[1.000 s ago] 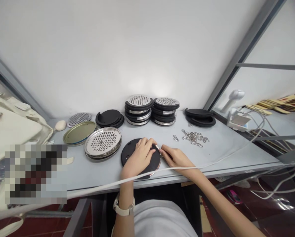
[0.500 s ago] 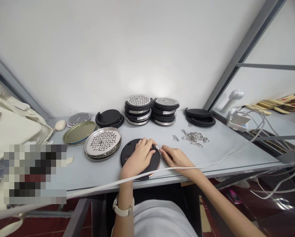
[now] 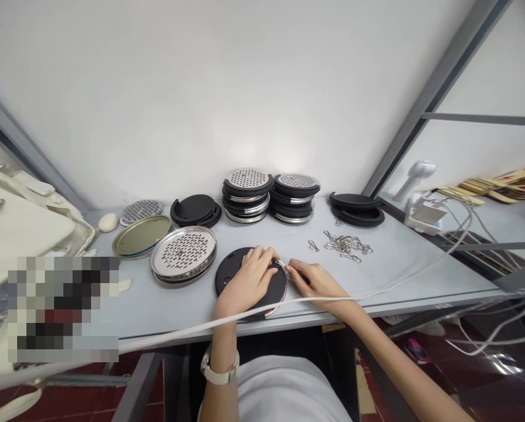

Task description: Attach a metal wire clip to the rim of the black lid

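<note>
A black round disc (image 3: 230, 274) with a small slot and hole in its face lies near the bench's front edge, a shiny strip showing along its right rim. My left hand (image 3: 254, 275) rests on top, its bent fingers reaching over the far right part and holding the disc down. At the disc's upper right edge is a small metal snap hook (image 3: 282, 266), pinched between thumb and fingers of my right hand (image 3: 311, 281). Whether the hook is fastened to the disc I cannot tell. Several loose snap hooks (image 3: 349, 245) lie in a pile beyond my right hand.
Perforated metal discs (image 3: 183, 252) and an olive lid (image 3: 142, 235) lie left. Along the wall stand two stacks of black-rimmed graters (image 3: 247, 196), between black discs (image 3: 195, 211) and more black discs (image 3: 356, 209). A white cable (image 3: 403, 280) crosses over my forearms. A cream bag (image 3: 20, 217) is at far left.
The snap hook at the disc's edge shows more clearly beside my right fingertips, which have shifted very slightly. My left hand stays in place on the disc.
</note>
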A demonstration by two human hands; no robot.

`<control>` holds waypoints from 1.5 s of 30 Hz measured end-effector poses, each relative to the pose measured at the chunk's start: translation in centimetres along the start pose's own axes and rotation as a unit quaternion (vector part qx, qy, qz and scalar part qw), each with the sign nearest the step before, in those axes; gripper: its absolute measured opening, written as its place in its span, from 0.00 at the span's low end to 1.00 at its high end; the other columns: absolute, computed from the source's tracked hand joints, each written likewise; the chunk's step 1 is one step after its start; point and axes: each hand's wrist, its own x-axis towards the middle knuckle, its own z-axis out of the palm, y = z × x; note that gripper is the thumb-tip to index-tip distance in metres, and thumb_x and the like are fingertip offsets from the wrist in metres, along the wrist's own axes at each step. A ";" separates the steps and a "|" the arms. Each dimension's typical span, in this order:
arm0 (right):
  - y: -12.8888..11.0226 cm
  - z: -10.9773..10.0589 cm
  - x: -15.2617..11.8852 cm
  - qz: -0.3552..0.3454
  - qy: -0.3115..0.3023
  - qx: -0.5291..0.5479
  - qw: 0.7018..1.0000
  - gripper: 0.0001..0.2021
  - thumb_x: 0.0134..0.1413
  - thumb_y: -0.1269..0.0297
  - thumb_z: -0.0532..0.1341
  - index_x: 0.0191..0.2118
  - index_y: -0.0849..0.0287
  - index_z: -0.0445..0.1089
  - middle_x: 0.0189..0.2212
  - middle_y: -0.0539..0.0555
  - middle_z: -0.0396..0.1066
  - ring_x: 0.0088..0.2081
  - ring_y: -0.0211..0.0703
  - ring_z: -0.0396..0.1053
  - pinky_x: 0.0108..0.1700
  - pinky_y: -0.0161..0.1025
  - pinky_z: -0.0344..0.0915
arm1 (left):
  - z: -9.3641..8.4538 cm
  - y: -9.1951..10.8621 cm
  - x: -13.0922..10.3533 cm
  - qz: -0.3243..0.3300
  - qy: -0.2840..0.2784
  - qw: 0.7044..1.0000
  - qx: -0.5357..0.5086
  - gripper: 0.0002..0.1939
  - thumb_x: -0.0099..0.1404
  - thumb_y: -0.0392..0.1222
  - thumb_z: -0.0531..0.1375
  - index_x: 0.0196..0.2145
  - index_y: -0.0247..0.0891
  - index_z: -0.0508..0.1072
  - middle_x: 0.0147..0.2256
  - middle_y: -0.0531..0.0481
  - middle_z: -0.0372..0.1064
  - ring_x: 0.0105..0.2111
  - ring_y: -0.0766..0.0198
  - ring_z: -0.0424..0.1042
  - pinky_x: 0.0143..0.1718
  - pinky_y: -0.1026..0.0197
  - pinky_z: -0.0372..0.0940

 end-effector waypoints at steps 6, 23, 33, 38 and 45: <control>0.1 0.1 0.0 -0.005 0.006 -0.001 1.000 0.15 0.64 0.60 0.45 0.28 0.57 0.60 0.19 0.46 0.58 0.20 0.34 0.53 0.25 0.32 0.49 | 0.0 -0.1 0.0 -0.006 -0.002 1.000 -0.009 0.09 0.68 0.37 0.48 0.45 0.43 0.63 0.43 0.48 0.59 0.46 0.58 0.60 0.51 0.53 0.58; 0.4 0.2 0.0 -0.009 0.009 0.037 0.999 0.16 0.63 0.59 0.46 0.25 0.58 0.57 0.18 0.45 0.56 0.21 0.33 0.54 0.25 0.31 0.50 | -0.1 0.2 -0.1 -0.013 -0.002 1.000 -0.023 0.10 0.68 0.37 0.48 0.46 0.45 0.63 0.44 0.49 0.60 0.47 0.59 0.60 0.52 0.53 0.58; 0.3 0.3 0.1 -0.005 0.001 0.050 0.999 0.17 0.64 0.58 0.45 0.25 0.58 0.57 0.19 0.45 0.56 0.21 0.33 0.54 0.25 0.32 0.50 | 0.0 0.3 -0.2 -0.024 0.008 0.999 -0.046 0.11 0.67 0.37 0.50 0.47 0.45 0.64 0.43 0.50 0.61 0.45 0.60 0.62 0.51 0.54 0.58; 0.3 0.3 0.0 -0.010 -0.007 0.045 0.999 0.16 0.64 0.58 0.46 0.25 0.57 0.56 0.19 0.44 0.56 0.21 0.33 0.53 0.25 0.31 0.49 | 0.1 0.4 -0.3 -0.011 0.014 1.000 -0.014 0.12 0.68 0.38 0.49 0.48 0.44 0.64 0.44 0.48 0.60 0.47 0.59 0.61 0.52 0.53 0.58; 0.4 0.5 0.0 -0.011 -0.005 0.038 0.999 0.16 0.64 0.59 0.46 0.25 0.57 0.56 0.19 0.45 0.55 0.20 0.33 0.53 0.25 0.32 0.49 | 0.0 0.3 -0.1 0.017 -0.003 0.999 0.044 0.12 0.68 0.37 0.48 0.48 0.42 0.63 0.44 0.47 0.59 0.48 0.57 0.59 0.52 0.53 0.57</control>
